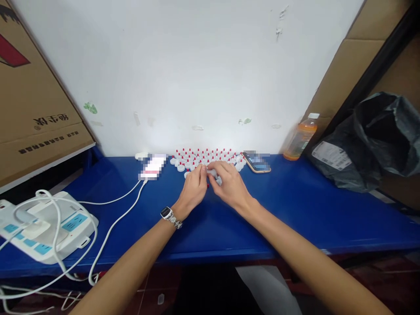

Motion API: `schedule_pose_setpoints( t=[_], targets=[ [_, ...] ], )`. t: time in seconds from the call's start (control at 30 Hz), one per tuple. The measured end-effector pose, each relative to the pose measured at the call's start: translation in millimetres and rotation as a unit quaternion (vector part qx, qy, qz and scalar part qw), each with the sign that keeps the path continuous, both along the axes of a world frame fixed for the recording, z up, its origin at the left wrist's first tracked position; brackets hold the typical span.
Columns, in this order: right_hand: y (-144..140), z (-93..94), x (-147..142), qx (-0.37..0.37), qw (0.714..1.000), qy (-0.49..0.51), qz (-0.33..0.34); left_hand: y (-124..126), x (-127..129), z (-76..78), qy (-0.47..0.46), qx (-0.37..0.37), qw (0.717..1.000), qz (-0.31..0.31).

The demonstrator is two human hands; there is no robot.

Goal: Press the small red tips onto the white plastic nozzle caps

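Working at a blue table (210,238), both hands are seen in the head view, brought together just short of the pale wall (197,78); clock bearings are taken from the hands, twelve being toward the wall.

Left hand (193,186): forearm brought in from between seven and eight, wrist ringed by a watch (167,213) on a linked band. Fingers are curled, thumb and forefinger drawn together at the tips. Whether anything is gripped by them cannot be told.

Right hand (229,181): forearm brought in from between four and five, back of the hand turned up, fingers bent over toward the left fingertips. A small pale piece (211,172) is pinched between thumb and forefinger, near the left thumb; its form is partly hidden by the fingers.

At twelve, just beyond the fingers, many white caps with red tips (203,157) are spread in a close cluster by the wall. A little red is glimpsed below the hands.

Between two and three a phone (257,163) is laid flat near the cluster. At two, farther off, an orange-tinted bottle (300,138) is stood by a dark plastic bag (357,153). Between eight and nine a white power strip (74,227) is crossed by looped cables.
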State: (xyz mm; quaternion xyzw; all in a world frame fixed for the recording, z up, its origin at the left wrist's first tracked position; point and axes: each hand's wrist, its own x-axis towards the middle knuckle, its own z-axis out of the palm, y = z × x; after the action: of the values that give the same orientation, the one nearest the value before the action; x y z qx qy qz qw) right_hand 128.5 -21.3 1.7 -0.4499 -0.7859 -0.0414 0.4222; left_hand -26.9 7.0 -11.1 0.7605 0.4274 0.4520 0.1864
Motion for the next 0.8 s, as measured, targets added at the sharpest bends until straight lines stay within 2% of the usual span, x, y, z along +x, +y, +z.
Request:
schedule_pose_setpoints(
  t=[0.1,0.13,0.3,0.4,0.57,0.67,0.8],
  targets=[
    [3,0.8,11,0.01,0.997,0.052,-0.054,3,-10,3.4,-0.065,-0.02,0.996,0.055],
    [5,0.0,14,0.009,0.995,0.078,-0.061,5,-13,3.6,-0.062,-0.02,0.997,0.049],
    [18,-10.6,13,-0.005,0.992,0.124,-0.033,14,-14,-4.7,0.058,0.015,0.995,-0.085],
    [28,-17.1,11,-0.012,0.992,0.115,-0.05,23,-13,-11.9,0.083,0.02,0.991,-0.099],
    [43,-22.2,19,-0.097,0.989,0.112,-0.026,36,-20,-17.9,0.108,-0.017,0.986,-0.122],
    [49,-20.1,24,-0.123,0.988,0.092,-0.022,38,-23,-19.2,0.124,-0.046,0.983,-0.131],
    [56,-12.1,25,-0.145,0.988,0.039,-0.032,37,-29,-17.8,0.155,-0.025,0.981,-0.112]
  ],
)
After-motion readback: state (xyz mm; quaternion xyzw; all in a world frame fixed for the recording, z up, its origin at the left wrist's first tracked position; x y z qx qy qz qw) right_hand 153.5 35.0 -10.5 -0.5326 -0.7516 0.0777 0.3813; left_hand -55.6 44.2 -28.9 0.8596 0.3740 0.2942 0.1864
